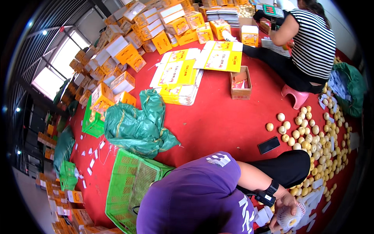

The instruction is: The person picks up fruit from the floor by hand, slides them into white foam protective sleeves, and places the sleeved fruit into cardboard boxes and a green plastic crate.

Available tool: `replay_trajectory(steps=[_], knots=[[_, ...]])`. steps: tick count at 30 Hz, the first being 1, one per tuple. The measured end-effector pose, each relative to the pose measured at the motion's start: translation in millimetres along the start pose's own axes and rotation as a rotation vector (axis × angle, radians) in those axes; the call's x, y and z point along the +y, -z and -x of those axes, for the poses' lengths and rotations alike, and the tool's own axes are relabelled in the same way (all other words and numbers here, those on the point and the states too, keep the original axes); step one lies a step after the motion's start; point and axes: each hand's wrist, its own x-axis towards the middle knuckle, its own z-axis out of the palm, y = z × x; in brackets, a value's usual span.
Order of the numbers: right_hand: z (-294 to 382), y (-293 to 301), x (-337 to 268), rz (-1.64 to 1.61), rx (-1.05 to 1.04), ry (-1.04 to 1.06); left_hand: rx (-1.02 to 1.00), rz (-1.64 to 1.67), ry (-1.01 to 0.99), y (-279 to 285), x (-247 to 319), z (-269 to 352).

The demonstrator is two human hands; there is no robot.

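Note:
My left hand, with a black device strapped at the wrist, grips a round yellow fruit wrapped in a white foam net sleeve. At the bottom edge my right hand is partly visible, its fingers against the wrapped fruit from the other side. Flattened white foam sleeves lie scattered around the hands, with more sleeves close to my lap. Beyond them many loose yellow fruits spread over the red floor covering. A dark smartphone lies beside my bent leg.
A green plastic crate and crumpled green sack stand behind me. Flattened yellow cartons and an open cardboard box lie ahead of stacked boxes. Another person sits on a pink stool, near a green-topped scale.

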Motion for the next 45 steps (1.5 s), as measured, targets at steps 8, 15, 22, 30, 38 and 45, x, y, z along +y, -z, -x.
replay_trajectory(steps=[8, 15, 22, 30, 38, 45], knots=[[10, 0, 2, 0.813, 0.103, 0.308, 0.34, -0.962, -0.333, 24, 7, 38], [51, -34, 16, 1.229, 0.534, 0.707, 0.52, -1.394, -0.489, 21, -18, 14], [54, -62, 16, 1.413, 0.25, 0.977, 0.598, -0.943, 0.43, -27, 10, 15], [72, 173, -107, 0.693, 0.748, 0.376, -0.458, -1.32, 0.076, -171, 14, -57], [83, 322, -138, 1.214, 1.425, 0.105, -0.831, -0.541, -0.584, -203, 108, -55], [-45, 207, -93, 1.67, 0.618, 0.585, -0.49, -0.375, -0.626, -100, 120, -116]])
